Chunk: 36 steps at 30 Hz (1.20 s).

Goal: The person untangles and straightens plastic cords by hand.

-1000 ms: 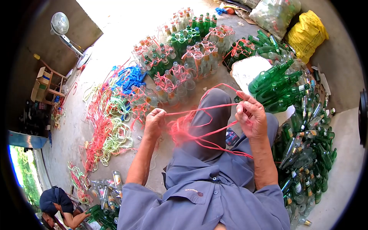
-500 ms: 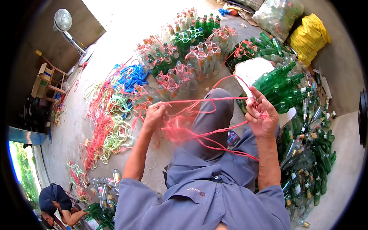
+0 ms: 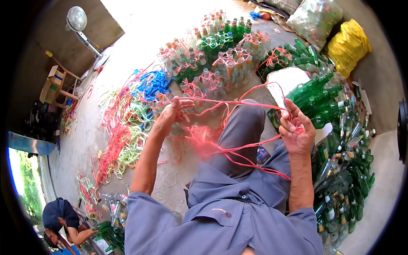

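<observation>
Red plastic twine [image 3: 238, 102] stretches between my two hands above my bent knee. My left hand [image 3: 171, 114] pinches one end of the taut strand between thumb and fingers. In my right hand [image 3: 297, 131] several strands are gripped, and a loop of twine rises above it. Loose ends hang below, gathering in a blurred red tangle [image 3: 203, 141] in front of my lap. Just beyond my right hand, green bottles [image 3: 314, 100] lie stacked beside a white pad [image 3: 289, 80].
Bundles of upright bottles tied with red twine [image 3: 231, 63] stand ahead. Heaps of red, green and blue twine [image 3: 127, 123] lie to the left. Loose bottles [image 3: 344, 178] pile up on my right. Another person [image 3: 63, 221] bends over bottles at lower left. A fan [image 3: 77, 19] stands far left.
My left hand has moved up, raising the taut strand slightly. The red tangle beneath has swung a little to the right. My right hand keeps hold of the strands.
</observation>
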Tool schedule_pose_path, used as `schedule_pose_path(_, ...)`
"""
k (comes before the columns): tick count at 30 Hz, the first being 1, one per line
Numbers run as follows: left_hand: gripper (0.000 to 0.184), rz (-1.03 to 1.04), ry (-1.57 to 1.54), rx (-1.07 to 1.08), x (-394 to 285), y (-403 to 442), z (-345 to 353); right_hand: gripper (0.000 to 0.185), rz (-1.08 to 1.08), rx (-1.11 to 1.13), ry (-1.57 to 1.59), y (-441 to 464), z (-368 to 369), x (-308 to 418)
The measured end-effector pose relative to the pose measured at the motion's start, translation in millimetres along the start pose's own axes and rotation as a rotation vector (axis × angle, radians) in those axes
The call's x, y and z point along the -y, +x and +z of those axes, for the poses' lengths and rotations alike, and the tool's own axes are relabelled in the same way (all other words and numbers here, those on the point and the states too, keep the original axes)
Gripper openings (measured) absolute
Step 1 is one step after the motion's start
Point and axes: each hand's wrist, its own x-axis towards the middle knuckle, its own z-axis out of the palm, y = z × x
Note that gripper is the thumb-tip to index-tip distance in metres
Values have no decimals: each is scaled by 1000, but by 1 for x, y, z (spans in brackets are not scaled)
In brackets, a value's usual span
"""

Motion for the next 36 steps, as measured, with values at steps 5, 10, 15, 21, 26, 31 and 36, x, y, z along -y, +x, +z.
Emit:
schedule_pose_path(5,90,-106,185,180,-27,-2,-11,49,-14,17,-3,-1,2,5)
schedule_pose_path(10,93,15,-207,131,-35,4,-10,49,-10,-46,-89,-1,-3,1)
schedule_pose_path(15,54,133,253,41,-31,10,-6,52,8,-101,-144,-6,-3,-8)
schedule_pose_path(21,50,204,992,139,-33,7,6,52,3,-67,-100,-10,-7,3)
schedule_pose_path(26,48,39,1220,98,-27,11,4,52,-15,-100,-95,-14,-16,15)
schedule_pose_path(31,38,17,1234,-27,10,23,-23,53,-41,-109,-70,-18,-19,25)
schedule_pose_path(36,36,-47,1128,50,5,17,-24,53,-57,-103,-65,-19,-25,29)
